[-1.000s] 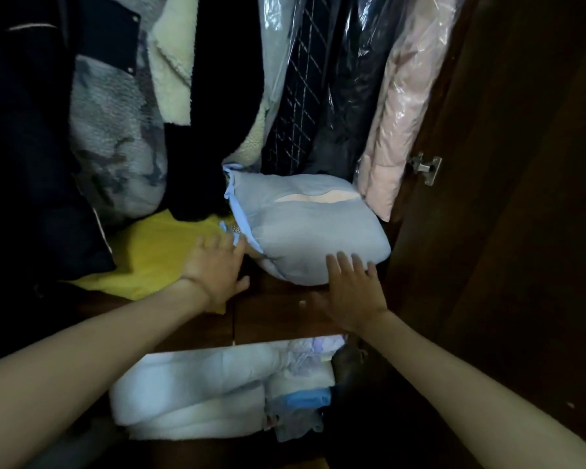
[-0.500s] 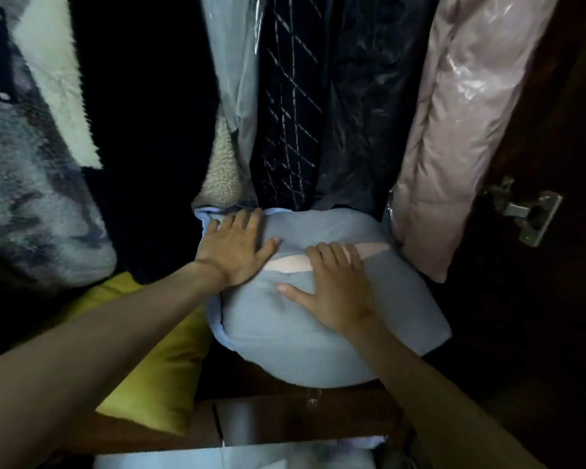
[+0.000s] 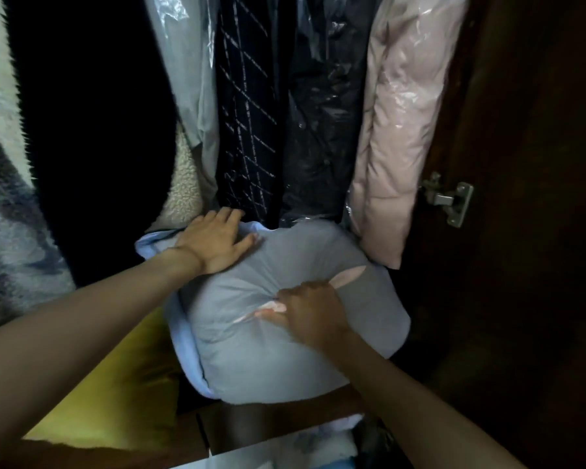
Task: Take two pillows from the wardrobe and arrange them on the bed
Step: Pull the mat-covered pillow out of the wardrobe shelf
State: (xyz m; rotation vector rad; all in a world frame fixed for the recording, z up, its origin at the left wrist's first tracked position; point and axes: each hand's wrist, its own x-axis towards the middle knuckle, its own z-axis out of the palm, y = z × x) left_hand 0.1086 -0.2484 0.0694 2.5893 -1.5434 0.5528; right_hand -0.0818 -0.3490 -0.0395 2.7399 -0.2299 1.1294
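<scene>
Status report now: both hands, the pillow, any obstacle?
Left hand flat on grey-blue fabric pillow, far edge. Right hand bunching its cover at the pink slit. Pillow on wardrobe shelf, hanging plastic-covered pink coat touching its back.

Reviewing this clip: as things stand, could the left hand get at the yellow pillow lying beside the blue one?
Probably yes. The yellow pillow lies uncovered directly under the left forearm, with nothing on top of it. The left hand rests flat on the blue pillow, gripping nothing, so it could likely pull back to it.

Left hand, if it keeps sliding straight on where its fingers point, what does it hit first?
Probably the dark checked garment hanging just beyond the left hand, whose fingertips already reach the blue pillow's far edge; depth is unclear.
</scene>
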